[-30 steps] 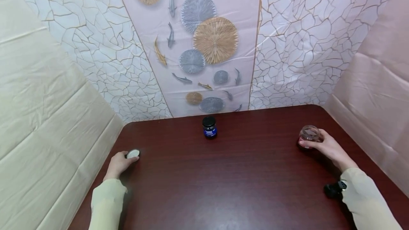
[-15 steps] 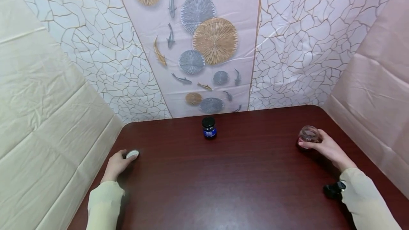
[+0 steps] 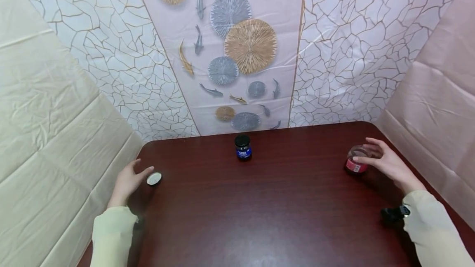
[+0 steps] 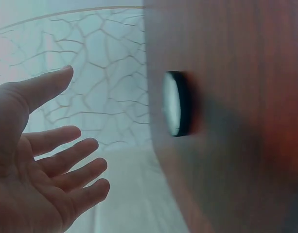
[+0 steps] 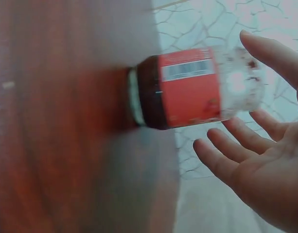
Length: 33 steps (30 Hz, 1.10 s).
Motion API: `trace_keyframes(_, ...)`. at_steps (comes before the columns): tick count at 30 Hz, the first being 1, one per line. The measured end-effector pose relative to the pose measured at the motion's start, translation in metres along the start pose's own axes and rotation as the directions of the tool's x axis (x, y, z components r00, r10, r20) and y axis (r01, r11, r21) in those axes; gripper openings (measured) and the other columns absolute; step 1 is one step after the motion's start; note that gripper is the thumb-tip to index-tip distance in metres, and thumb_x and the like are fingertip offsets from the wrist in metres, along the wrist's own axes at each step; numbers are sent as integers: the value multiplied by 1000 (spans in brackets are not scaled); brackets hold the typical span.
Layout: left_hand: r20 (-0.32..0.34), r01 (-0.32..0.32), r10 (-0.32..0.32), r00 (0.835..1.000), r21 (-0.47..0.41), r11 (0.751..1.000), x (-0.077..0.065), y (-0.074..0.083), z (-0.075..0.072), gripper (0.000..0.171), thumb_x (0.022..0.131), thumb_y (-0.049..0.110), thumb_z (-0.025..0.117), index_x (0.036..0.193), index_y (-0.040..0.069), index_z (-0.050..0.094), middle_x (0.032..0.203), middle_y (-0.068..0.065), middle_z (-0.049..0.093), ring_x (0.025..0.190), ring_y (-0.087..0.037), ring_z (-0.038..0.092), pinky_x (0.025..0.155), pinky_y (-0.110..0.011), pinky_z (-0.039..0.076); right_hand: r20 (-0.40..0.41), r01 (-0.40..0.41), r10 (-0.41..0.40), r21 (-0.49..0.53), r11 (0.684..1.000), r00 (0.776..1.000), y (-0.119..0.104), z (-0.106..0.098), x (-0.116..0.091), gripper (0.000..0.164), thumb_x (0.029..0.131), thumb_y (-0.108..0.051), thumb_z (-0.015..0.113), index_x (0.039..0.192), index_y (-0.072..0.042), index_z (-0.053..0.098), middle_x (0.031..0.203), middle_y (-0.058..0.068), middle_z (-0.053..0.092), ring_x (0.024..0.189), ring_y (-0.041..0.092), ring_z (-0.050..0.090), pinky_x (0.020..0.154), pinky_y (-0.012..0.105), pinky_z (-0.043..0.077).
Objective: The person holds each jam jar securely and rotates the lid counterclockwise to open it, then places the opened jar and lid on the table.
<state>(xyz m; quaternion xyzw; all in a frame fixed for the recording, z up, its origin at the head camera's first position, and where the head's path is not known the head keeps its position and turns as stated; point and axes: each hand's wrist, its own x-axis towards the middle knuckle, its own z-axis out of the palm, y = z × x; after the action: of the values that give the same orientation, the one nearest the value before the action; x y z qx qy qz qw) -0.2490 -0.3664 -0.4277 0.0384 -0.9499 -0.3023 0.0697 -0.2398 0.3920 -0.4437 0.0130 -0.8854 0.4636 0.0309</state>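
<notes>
A round jar lid, white inside and dark at the rim, lies upturned on the left of the table. My left hand hovers just left of it, fingers spread and holding nothing; the left wrist view shows a gap between the fingertips and the lid. At the right stands an uncapped glass jar with a red label and dark contents low inside. My right hand is loosely open around its upper part. In the right wrist view, thumb and fingers are spread about the top of the jar.
A second jar, with a black lid and blue label, stands upright near the back middle of the dark red-brown table. A black device sits by the right sleeve. Patterned cloth hangs behind the table.
My left hand has let go of the lid and drawn back to the left. My right hand has loosened from the red-labelled jar and lifted slightly, leaving it standing.
</notes>
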Motion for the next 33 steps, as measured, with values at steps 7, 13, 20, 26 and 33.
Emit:
trace_keyframes(7, -74, -48, 45, 996, -37, 998, -2, 18, -18, 80, 97, 44, 66, 147, -12, 38, 143, -36, 46, 132, -50, 44, 107, -60, 36, -75, 26, -30, -47, 999, 997, -26, -18, 3, 95, 94, -35, 72, 160, -1, 13, 152, 35, 33, 138, 54, 30, 101, 32, 37)
trace_keyframes(13, -95, -76, 73, 993, -25, 997, -3, 33, -22, 82, 96, 46, 66, 149, -9, 37, 146, -33, 44, 136, -49, 40, 109, -60, 34, -93, 48, -51, -28, 998, 994, -45, -22, 6, 94, 94, -35, 72, 160, -3, 13, 153, 32, 33, 141, 50, 28, 107, 24, 32)
trace_keyframes(20, -110, -117, 109, 988, -63, 991, -4, 54, -16, 81, 95, 49, 67, 150, -3, 40, 149, -30, 44, 138, -46, 39, 109, -61, 33, -85, 61, -57, 42, 997, 995, -68, -10, 13, 96, 93, -34, 74, 161, -5, 12, 158, 29, 28, 142, 52, 27, 116, 60, 22)
trace_keyframes(26, -118, -178, 170, 978, -68, 982, -3, 69, -7, 78, 94, 50, 68, 149, 0, 44, 149, -27, 45, 139, -43, 39, 109, -60, 34, -61, 84, -80, 62, 995, 995, -85, 5, 20, 97, 91, -32, 77, 161, -4, 15, 159, 27, 29, 141, 52, 28, 115, 61, 22)
trace_keyframes(33, -108, -228, 217, 970, -96, 969, -4, 84, 5, 78, 93, 51, 68, 150, 3, 45, 150, -22, 45, 139, -40, 40, 109, -59, 35, -15, 98, -97, 89, 991, 995, -101, 28, 31, 98, 90, -33, 78, 161, -8, 16, 160, 25, 28, 142, 54, 27, 114, 63, 25)
